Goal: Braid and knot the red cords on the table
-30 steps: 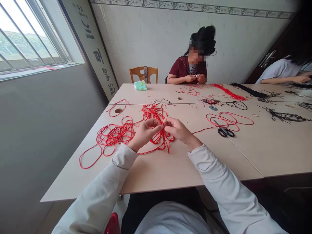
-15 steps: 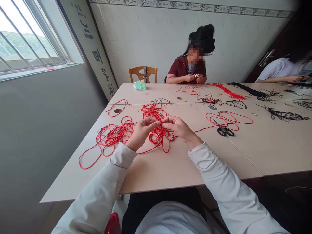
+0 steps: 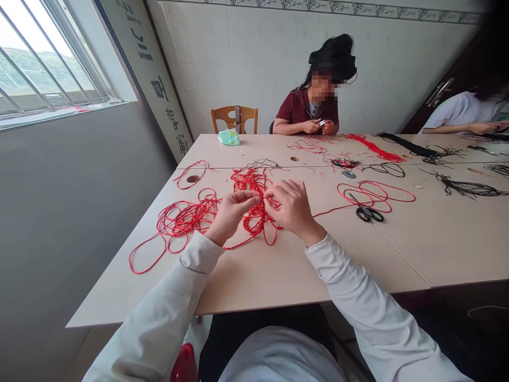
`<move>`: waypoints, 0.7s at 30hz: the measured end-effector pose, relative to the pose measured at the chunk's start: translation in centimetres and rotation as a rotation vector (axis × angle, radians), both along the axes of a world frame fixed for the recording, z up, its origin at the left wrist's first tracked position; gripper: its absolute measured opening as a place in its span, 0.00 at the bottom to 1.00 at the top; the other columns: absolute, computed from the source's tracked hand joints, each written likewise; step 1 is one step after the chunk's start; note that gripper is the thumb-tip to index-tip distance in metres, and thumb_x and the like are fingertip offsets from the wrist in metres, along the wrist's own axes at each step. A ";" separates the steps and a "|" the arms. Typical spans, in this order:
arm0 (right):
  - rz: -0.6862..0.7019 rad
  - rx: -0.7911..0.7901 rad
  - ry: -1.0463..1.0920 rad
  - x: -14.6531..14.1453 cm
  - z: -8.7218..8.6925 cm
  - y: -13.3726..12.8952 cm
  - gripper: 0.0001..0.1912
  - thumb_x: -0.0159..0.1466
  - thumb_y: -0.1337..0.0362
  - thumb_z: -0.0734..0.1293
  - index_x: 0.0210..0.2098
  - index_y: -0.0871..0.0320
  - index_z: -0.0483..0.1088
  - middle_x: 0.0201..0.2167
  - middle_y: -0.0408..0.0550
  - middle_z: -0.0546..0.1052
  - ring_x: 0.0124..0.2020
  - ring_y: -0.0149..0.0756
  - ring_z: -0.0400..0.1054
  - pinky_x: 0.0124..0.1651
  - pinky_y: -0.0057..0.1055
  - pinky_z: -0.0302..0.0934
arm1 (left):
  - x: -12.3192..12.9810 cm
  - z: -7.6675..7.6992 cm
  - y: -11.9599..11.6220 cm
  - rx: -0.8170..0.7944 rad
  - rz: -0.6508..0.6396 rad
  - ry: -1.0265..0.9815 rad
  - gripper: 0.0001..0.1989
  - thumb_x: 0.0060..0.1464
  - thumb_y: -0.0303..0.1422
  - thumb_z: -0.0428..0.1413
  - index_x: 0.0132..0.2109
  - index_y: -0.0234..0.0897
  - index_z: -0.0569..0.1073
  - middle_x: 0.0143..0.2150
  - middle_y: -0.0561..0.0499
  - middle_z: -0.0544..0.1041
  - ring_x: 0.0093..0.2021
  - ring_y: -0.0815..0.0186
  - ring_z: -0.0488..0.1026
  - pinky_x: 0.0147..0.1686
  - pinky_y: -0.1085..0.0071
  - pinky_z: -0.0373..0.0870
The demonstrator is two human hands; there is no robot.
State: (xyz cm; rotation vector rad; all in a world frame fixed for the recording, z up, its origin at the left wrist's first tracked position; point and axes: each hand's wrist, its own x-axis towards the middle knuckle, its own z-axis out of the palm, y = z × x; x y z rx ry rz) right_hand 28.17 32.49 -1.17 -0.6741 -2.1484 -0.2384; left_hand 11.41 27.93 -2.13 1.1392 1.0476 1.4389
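Observation:
Both my hands meet above a pile of braided red cords (image 3: 254, 225) on the table. My left hand (image 3: 235, 209) is closed in a pinch on a red cord, thumb against the index finger. Close beside it, my right hand (image 3: 292, 209) has its fingers curled and pinched on the red cord too, back of the hand turned up. The exact point of the grip is partly hidden by the fingers. Left of my hands lies a loose tangle of plain red cord (image 3: 185, 218). Another red cord (image 3: 330, 209) runs out to the right from under my right hand.
Scissors with black handles (image 3: 369, 214) lie at the right beside looped red cord (image 3: 376, 191). Black cord bundles (image 3: 471, 185) and a grey disc (image 3: 349, 174) are farther off. A person in dark red (image 3: 306, 111) sits opposite; another in white (image 3: 453, 114) is at far right.
My right hand has rolled over, its back now turned upward and its fingers more curled. My left hand stays almost in place with its pinch kept.

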 end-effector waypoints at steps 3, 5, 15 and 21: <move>-0.016 0.053 -0.071 -0.1 -0.1 0.2 0.03 0.63 0.68 0.63 0.32 0.56 0.67 0.33 0.44 0.76 0.37 0.38 0.66 0.44 0.38 0.49 | 0.0 -0.2 0.1 0.039 0.027 0.071 0.12 0.43 0.36 0.66 0.34 0.33 0.78 0.31 0.50 0.77 0.31 0.71 0.69 0.34 0.73 0.63; -0.026 0.076 -0.091 -0.2 -0.2 0.2 0.03 0.63 0.68 0.63 0.33 0.57 0.67 0.32 0.45 0.76 0.37 0.37 0.66 0.44 0.38 0.48 | 0.1 -0.2 0.1 0.054 0.059 0.121 0.12 0.44 0.36 0.66 0.34 0.32 0.78 0.31 0.50 0.77 0.31 0.70 0.70 0.33 0.73 0.64; -0.004 -0.073 0.028 -1.4 -1.1 0.1 0.04 0.58 0.71 0.63 0.28 0.57 0.64 0.28 0.44 0.73 0.32 0.35 0.65 0.42 0.37 0.49 | 0.4 0.0 -0.1 0.065 0.134 0.269 0.07 0.46 0.34 0.62 0.30 0.34 0.75 0.28 0.52 0.73 0.27 0.71 0.66 0.28 0.74 0.60; 0.342 -0.685 0.479 -1.7 -1.3 -0.2 0.03 0.58 0.67 0.63 0.28 0.56 0.63 0.26 0.42 0.69 0.29 0.32 0.63 0.37 0.32 0.58 | 0.4 -0.3 0.0 0.000 0.028 0.034 0.07 0.44 0.33 0.63 0.30 0.34 0.75 0.27 0.55 0.71 0.27 0.74 0.63 0.29 0.76 0.59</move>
